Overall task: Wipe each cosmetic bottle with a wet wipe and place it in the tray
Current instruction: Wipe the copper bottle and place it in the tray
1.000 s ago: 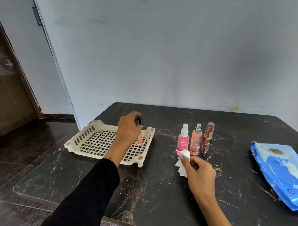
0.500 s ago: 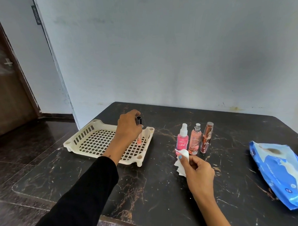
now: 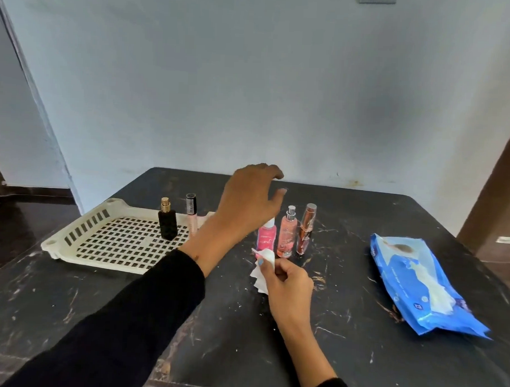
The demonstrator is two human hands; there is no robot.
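Plainly the risk is a knock: the empty left hand (image 3: pixel 247 201), fingers spread, hovers over three close-set bottles (image 3: pixel 287 232) at frame centre; a careless grab topples neighbours. The right hand (image 3: pixel 285 279) pinches the wipe (image 3: pixel 263 269). Two bottles stand in the tray (image 3: pixel 79 238), left.

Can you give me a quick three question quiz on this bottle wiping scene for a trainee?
1. How many bottles stand upright in the tray?
2. True or false: the right hand pinches the wet wipe.
3. The left hand hovers over: A) the wipes pack B) the bright pink bottle C) the black bottle

Key: 1. Two, the black bottle and a slim pink tube. 2. True. 3. B.
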